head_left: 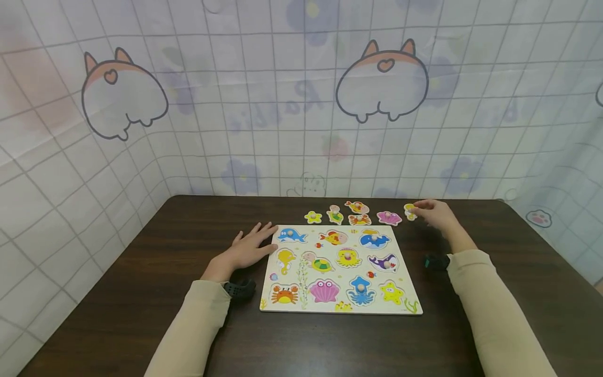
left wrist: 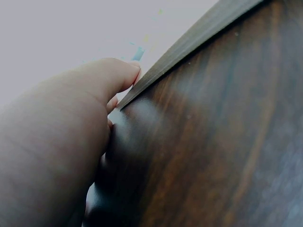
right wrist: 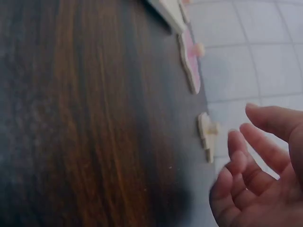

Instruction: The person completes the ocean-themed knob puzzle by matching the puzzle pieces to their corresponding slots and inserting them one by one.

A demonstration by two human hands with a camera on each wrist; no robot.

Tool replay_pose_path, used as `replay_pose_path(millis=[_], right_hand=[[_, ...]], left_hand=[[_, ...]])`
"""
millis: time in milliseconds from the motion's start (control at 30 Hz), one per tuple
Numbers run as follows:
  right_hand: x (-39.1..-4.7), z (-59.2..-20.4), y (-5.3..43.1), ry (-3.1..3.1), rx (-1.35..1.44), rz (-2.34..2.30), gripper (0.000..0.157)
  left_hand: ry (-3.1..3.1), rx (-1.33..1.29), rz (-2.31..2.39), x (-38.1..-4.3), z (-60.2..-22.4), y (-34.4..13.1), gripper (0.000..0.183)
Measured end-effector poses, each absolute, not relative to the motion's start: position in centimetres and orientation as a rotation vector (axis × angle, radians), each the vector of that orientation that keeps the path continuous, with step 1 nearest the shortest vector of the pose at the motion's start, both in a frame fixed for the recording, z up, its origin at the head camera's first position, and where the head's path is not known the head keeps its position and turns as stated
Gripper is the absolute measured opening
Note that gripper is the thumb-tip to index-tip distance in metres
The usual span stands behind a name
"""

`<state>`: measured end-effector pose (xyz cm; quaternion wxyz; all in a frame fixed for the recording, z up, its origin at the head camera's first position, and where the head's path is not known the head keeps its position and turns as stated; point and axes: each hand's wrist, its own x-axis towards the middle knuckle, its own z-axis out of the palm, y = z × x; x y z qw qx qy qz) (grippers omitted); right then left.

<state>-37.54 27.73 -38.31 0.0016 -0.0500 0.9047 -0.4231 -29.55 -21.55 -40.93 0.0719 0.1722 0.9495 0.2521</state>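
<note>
A wooden peg puzzle board (head_left: 292, 273) with sea-animal pictures lies flat on the dark table. My left hand (head_left: 246, 250) has its fingers spread at the board's upper left edge; the thumb (left wrist: 124, 75) touches that edge in the left wrist view. My right hand (head_left: 435, 213) is at a small yellow seahorse piece (head_left: 410, 212) beyond the board's far right corner. Seen from the right wrist, the thumb and loosely bent fingers (right wrist: 272, 177) stand apart, close to that knobbed piece (right wrist: 205, 135) on the table. A pink shell piece (head_left: 389, 218) lies just left of it.
Behind the board lie a yellow star piece (head_left: 313, 217), a turtle piece (head_left: 335, 214), a fish piece (head_left: 357, 207) and a crab piece (head_left: 359, 220). Knobbed pieces such as the blue squid (head_left: 360, 295) sit in the board. A patterned curtain (head_left: 264, 104) hangs behind the table.
</note>
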Motion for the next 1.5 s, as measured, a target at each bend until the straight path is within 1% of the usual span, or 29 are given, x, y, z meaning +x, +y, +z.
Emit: replay_pose_path(millis=[233, 500, 633, 900, 1500], right_hand=[[-38.2, -38.9, 28.0, 2.782, -0.186, -1.265, 0.052], [-38.5, -37.6, 27.7, 2.794, -0.242, -1.084, 0.058], [-38.6, -37.9, 27.6, 2.801, -0.263, -1.068, 0.06], [-38.8, -38.6, 27.3, 2.891, -0.246, -1.033, 0.052], [-38.5, -38.6, 27.1, 2.858, -0.141, -1.054, 0.042]], left_hand=[[2.853, 0.531, 0.765, -29.5, -40.8, -21.4, 0.067], [2.858, 0.521, 0.768, -29.6, -40.7, -21.4, 0.068], [2.853, 0.517, 0.768, -29.7, -40.8, -21.5, 0.068], [2.86, 0.517, 0.757, -29.8, -41.1, -21.7, 0.068], [2.856, 0.544, 0.765, -29.5, -40.9, -21.7, 0.067]])
